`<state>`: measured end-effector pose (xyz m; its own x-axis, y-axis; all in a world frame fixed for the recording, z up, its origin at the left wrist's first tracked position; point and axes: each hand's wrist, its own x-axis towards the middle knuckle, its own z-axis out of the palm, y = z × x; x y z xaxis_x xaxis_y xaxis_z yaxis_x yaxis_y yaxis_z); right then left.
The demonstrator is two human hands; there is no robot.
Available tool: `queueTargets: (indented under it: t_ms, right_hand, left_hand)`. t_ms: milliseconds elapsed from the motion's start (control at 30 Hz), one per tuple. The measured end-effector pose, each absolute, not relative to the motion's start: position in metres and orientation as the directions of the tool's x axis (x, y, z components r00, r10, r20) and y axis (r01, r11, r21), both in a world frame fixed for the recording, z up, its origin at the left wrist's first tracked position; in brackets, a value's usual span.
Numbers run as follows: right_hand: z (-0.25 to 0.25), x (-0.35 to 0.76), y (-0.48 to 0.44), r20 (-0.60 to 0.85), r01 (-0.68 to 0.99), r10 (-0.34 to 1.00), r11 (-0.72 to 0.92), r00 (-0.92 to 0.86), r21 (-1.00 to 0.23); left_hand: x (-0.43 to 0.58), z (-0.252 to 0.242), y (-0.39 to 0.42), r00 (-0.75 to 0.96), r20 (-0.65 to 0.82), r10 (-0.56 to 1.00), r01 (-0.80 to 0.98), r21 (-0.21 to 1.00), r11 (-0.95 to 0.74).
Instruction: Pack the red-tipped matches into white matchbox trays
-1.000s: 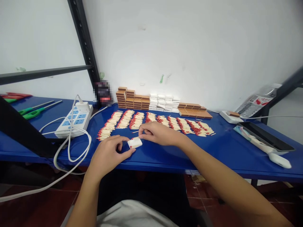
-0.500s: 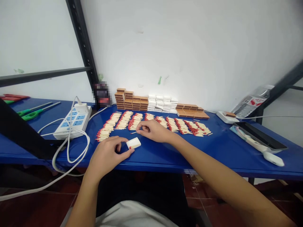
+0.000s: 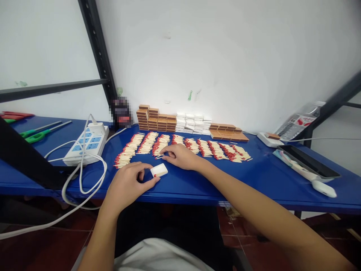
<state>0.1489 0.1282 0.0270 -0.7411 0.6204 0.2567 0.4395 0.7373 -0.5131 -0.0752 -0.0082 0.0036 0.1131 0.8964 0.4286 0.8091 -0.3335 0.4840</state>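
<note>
The right hand (image 3: 182, 156) has left the white tray (image 3: 159, 169) for a match (image 3: 159, 157), its pinch I cannot tell; the left hand (image 3: 125, 185) has fingers pinching the tray near the surface (image 3: 194, 186) edge, open room at right

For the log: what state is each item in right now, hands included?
Small white tray: open-topped, matches lying inside
Left hand: thumb and finger at the tray's edges
Right hand: fingertips at a loose match; grip unclear
Match rows: laid out loose
White stack: piled, uneven
Brown boxes: stacked, stepped
Power strip: adapter plugged in; power unclear
Water bottle: tilted
</note>
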Motion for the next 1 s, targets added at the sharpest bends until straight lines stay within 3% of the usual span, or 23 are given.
queueTargets:
  t_ms: [1000]
  right_hand:
    - [0.032,0.1508,0.1257,0.174,0.498,0.633,0.725,-0.754,-0.476]
  left_hand:
    - [-0.0746,0.0055,-0.0094,0.128,0.429,0.894,0.81,0.475,-0.343]
